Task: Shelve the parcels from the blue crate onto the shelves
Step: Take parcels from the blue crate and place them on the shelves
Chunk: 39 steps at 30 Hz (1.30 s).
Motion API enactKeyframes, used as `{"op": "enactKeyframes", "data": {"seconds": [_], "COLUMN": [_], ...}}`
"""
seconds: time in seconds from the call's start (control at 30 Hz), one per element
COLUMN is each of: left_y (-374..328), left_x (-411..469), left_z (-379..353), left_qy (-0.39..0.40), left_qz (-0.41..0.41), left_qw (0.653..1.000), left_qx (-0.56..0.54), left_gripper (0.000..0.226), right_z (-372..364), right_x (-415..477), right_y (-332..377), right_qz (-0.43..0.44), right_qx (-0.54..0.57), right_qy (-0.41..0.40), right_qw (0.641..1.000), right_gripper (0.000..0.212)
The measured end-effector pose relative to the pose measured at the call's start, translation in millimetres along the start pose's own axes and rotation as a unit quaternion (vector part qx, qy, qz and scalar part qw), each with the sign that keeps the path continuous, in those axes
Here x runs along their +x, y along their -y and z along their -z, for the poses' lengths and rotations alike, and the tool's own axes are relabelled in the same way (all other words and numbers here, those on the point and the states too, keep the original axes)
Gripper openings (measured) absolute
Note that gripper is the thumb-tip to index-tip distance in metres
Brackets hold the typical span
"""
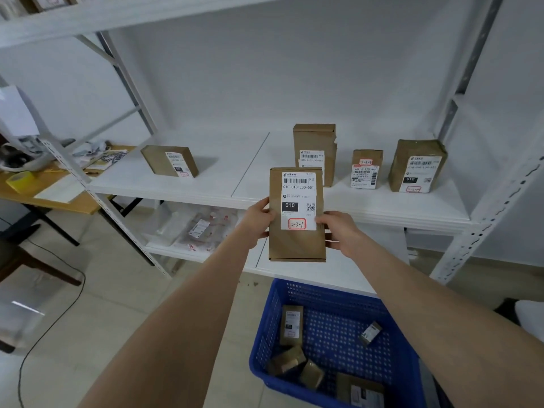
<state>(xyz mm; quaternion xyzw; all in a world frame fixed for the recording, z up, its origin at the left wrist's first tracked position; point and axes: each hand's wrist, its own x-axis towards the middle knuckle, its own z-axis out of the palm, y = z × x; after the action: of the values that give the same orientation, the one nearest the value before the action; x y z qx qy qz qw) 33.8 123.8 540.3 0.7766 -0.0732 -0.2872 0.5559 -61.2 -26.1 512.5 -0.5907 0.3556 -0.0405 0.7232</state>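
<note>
I hold a flat brown parcel (296, 214) upright in front of the middle shelf (223, 184), label facing me with a red-circled mark. My left hand (259, 220) grips its left edge and my right hand (338, 231) grips its right edge. On the shelf stand several brown parcels: one lying at the left (169, 161), a tall one (315, 148) right behind the held parcel, a small one (366, 169), and a bulky one (416, 166) at the right. The blue crate (270, 334) sits on the floor below, with several small parcels (291, 325) inside.
White metal shelf uprights (482, 219) frame the bay. A lower shelf (164, 248) carries clear plastic bags (206, 228). A wooden table (44, 189) with yellow tape and papers stands at the left. A black cable (53, 319) trails over the tiled floor.
</note>
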Motion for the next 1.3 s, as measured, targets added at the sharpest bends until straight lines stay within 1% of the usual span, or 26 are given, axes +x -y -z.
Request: {"op": "enactKeyframes", "data": {"seconds": [0.17, 0.33, 0.4, 0.5, 0.6, 0.7, 0.83, 0.93, 1.03, 1.1, 1.23, 1.3], "left_y": [6, 13, 16, 24, 31, 38, 45, 58, 68, 69, 70, 65], "left_x": [20, 40, 49, 63, 77, 90, 104, 119, 136, 150, 192, 213], "left_z": [28, 70, 92, 131, 171, 210, 256, 290, 323, 343, 388, 409], "left_qy": [0.011, 0.02, 0.013, 0.0, -0.026, -0.052, -0.073, -0.094, -0.108, -0.114, -0.136, -0.142], "left_qz": [0.01, 0.023, 0.025, 0.025, 0.022, 0.022, 0.033, 0.04, 0.048, 0.054, 0.079, 0.09], "left_qw": [1.0, 0.999, 0.999, 0.998, 0.997, 0.996, 0.995, 0.994, 0.993, 0.992, 0.987, 0.985], "left_qx": [0.005, 0.026, 0.037, 0.057, 0.073, 0.076, 0.054, 0.038, 0.028, 0.02, 0.026, 0.031], "left_gripper": [0.049, 0.045, 0.046, 0.049, 0.044, 0.04, 0.038, 0.036, 0.024, 0.02, 0.025, 0.025], "right_z": [-31, -88, -114, -158, -204, -244, -288, -319, -354, -378, -427, -449], "right_x": [10, 20, 27, 37, 46, 57, 76, 98, 120, 139, 185, 207], "right_y": [2, 0, -2, -5, -6, -6, -1, -2, -6, -5, 0, 7], "right_qz": [-0.001, 0.006, 0.011, 0.015, 0.024, 0.027, 0.038, 0.041, 0.027, 0.024, 0.01, -0.001], "right_qx": [-0.006, -0.016, -0.018, -0.026, -0.013, -0.014, -0.023, -0.03, -0.037, -0.041, -0.045, -0.051], "right_qy": [-0.017, -0.041, -0.049, -0.058, -0.058, -0.054, -0.037, -0.009, 0.015, 0.026, 0.045, 0.052], "right_qw": [1.0, 0.999, 0.999, 0.998, 0.998, 0.998, 0.998, 0.999, 0.999, 0.999, 0.998, 0.997], "right_gripper": [0.02, 0.024, 0.028, 0.04, 0.046, 0.047, 0.047, 0.05, 0.051, 0.05, 0.046, 0.04]}}
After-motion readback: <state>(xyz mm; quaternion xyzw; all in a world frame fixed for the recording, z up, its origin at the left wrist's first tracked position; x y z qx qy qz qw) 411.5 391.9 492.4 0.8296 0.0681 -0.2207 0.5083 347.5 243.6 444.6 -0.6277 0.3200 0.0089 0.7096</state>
